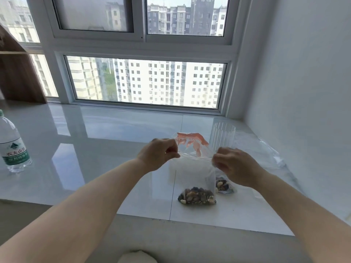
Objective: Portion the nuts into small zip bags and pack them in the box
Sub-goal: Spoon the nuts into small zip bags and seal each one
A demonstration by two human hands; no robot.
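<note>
Above the near edge of the glossy white windowsill (114, 149), a clear plastic zip bag (193, 177) hangs upright, mixed brown nuts (197, 196) settled in its bottom. The left hand (157, 156) pinches the left end of the bag's top strip with curled fingers; the right hand (233, 166) pinches the right end likewise. A second small bag of nuts (224, 186) lies just right, behind it. A ribbed clear glass (223, 136) stands farther back, a green-labelled water bottle (13, 145) at far left.

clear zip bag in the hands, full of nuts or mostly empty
Mostly empty: the clear zip bag holds mixed nuts only along its bottom; the rest is see-through.
</note>
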